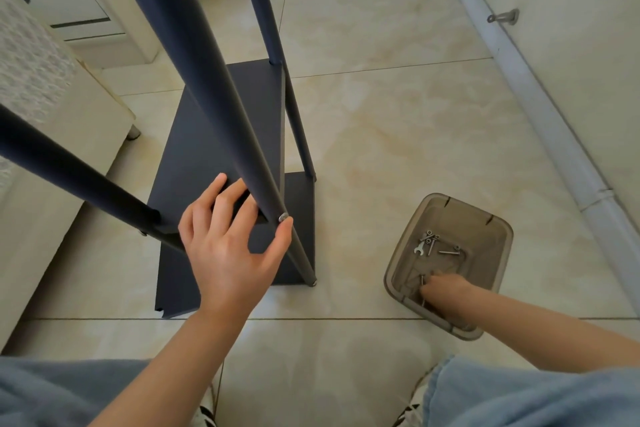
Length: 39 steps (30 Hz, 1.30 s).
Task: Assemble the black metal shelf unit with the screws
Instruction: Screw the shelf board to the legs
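Fetching-a-screw stage, I reckon. The shelf unit [221,135] stands on the floor [381,114], half built. My left hand [228,239] steadies it, grip released, thumb by a fitted screw [283,217]. The right hand [446,291] is in the tub [498,229]; can't tell its grip. Next it needs to pinch one screw.

Lt blue denim trousers [526,395]; blk/white striped sneakers [412,404].

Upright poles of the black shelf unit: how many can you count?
3: the centre pole by the near corner, the far pole behind it, the left pole entering from the left edge. A fourth may be hidden.
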Available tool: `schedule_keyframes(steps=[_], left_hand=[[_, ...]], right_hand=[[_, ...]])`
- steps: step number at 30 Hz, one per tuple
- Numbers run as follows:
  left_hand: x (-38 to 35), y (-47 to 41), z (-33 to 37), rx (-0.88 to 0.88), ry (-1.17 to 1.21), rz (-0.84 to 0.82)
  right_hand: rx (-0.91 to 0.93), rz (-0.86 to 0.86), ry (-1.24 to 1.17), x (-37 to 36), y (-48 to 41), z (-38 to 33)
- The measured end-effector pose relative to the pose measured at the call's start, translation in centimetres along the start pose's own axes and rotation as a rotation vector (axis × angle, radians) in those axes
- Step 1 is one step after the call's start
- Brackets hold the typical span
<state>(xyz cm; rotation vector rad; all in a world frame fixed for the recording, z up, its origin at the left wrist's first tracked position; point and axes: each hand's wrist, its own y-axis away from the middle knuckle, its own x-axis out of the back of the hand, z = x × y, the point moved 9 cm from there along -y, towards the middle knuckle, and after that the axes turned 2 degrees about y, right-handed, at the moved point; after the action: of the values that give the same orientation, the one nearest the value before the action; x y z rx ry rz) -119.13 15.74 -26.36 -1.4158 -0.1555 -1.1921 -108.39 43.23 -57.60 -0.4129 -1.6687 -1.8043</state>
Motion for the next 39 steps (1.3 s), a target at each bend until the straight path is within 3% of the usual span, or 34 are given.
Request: schedule_keyframes(steps=[14,20,24,27,39], left_hand=[[0.1,-0.1,0.0,0.025,0.016,-0.046],[0.1,-0.3,-0.1,0.04,0.036,-0.069],[0.0,-0.2,-0.2,0.024,0.037,-0.065],[-0.1,-0.1,-0.3,0.031,0.042,-0.071],[0.4,-0.9,-0.1,0.117,0.103,-0.204]], right_hand=[[0.072,0.192,-0.205,7.9,-2.0,-1.2],[-0.114,0.226,-0.68,7.9,-1.8,0.7],[-0.36,0.364,-1.077,8.0,-0.6,4.6],[-0.424,0.505,-1.275,9.1,0.5,7.2],[-0.15,0.437,-1.263,13.7,-1.0,0.6]])
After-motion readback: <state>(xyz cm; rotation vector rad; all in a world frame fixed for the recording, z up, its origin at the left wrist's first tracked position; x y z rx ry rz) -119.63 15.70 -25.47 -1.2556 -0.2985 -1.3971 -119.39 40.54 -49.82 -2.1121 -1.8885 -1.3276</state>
